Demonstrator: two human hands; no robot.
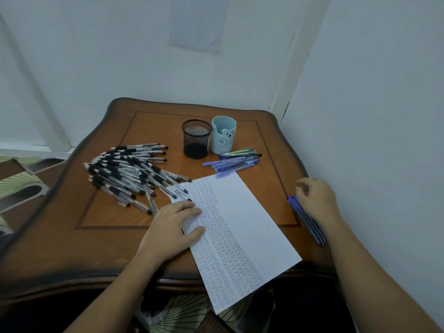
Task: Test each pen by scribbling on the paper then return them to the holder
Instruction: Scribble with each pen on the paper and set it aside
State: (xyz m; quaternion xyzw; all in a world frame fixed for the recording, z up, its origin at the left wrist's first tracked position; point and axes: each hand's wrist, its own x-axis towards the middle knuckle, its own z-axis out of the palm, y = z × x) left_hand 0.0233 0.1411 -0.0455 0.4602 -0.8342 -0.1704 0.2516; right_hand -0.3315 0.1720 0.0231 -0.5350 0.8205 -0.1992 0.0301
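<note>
A white paper [242,219], its left part covered in scribbles, lies slanted on the wooden table [108,236] and overhangs the front edge. My left hand [176,223] presses flat on the paper's left side. My right hand [316,200] hovers with loosely curled fingers over a few blue pens [310,223] at the table's right edge; it holds nothing that I can see. A black mesh holder [195,139] and a light blue bear holder [223,135] stand at the back, both without pens. Many black-grip pens [129,174] lie heaped at the left.
A small bunch of blue and green pens [234,161] lies just behind the paper, in front of the bear holder. White walls close in behind the table and on its right side. A patterned floor shows at the left and below the front edge.
</note>
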